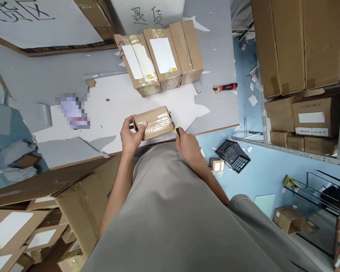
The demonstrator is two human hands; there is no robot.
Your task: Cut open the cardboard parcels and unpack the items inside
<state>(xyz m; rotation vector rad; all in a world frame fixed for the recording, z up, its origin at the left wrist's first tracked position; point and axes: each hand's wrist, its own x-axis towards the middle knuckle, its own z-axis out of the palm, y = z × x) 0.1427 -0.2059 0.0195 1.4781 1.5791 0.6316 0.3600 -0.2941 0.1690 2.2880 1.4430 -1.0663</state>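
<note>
A small taped cardboard box (158, 121) lies at the front edge of the worktable, close to my body. My left hand (132, 136) grips its left end, the thumb resting on the clear tape across the top. In my right hand (187, 146) is a yellow and black utility knife (177, 131), its front end against the right end of the box. The blade itself is too small to make out. Farther back on the table stand three closed cardboard boxes (162, 56) in a row, two of them with white labels.
A red and black cutter (226, 87) lies on the table (215, 49) at the right. A blurred-out item (73, 111) lies at the left. Below left is a large carton (82, 204) of labelled boxes. Black crates (234, 155) sit on the floor; shelves with cartons (314, 113) stand at the right.
</note>
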